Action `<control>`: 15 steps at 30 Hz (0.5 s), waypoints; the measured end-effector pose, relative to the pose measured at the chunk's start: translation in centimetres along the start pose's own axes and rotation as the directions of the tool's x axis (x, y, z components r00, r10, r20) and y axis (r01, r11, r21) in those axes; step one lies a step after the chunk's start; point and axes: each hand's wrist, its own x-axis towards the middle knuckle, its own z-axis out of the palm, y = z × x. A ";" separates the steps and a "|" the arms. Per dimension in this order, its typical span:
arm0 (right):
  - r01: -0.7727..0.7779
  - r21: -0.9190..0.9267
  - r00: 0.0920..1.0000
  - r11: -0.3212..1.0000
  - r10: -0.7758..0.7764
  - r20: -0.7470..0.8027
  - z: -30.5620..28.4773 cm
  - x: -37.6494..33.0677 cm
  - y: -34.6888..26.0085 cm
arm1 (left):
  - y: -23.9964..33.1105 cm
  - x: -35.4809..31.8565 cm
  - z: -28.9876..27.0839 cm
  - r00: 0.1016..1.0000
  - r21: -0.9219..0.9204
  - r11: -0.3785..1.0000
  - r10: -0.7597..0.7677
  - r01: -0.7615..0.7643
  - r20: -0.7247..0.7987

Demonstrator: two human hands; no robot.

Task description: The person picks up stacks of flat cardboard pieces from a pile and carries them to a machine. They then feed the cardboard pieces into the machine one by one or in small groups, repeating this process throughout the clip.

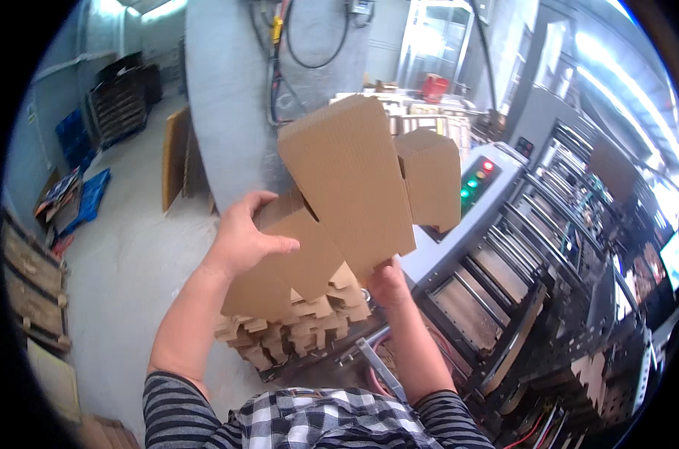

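A stack of die-cut brown cardboard blanks is held up in front of me, tilted, with flaps sticking out on both sides. My left hand grips its left flap, thumb lying across the top face and fingers behind the edge. Under the lower right part, my right hand holds the stack from beneath; most of its fingers are hidden by the cardboard. Below and behind the stack lies a pile of more cut cardboard pieces.
On the right stands a large machine with metal rollers and a panel of lit red and green buttons. A grey pillar with cables rises ahead. Wooden pallets and a blue sheet lie along the left.
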 end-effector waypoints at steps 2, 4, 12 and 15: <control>0.142 0.011 0.984 0.990 -0.140 -0.111 2.7 -0.6 -1.4 | 0.8 0.0 1.9 0.999 -0.039 0.999 0.006 -0.004 0.042; 0.265 -0.085 0.938 0.961 -0.277 -0.208 4.6 -1.6 -3.5 | 0.9 0.0 3.5 0.994 0.003 0.994 0.105 -0.105 0.040; 0.538 -0.495 0.689 0.682 -0.694 -0.208 3.2 -7.1 -11.5 | 4.1 2.1 6.6 0.845 -0.434 0.795 0.519 -0.423 0.127; 0.526 -0.675 0.639 0.517 -0.764 -0.087 3.8 -9.8 -15.5 | 9.1 2.6 6.4 0.672 -0.199 0.681 0.730 -0.704 0.121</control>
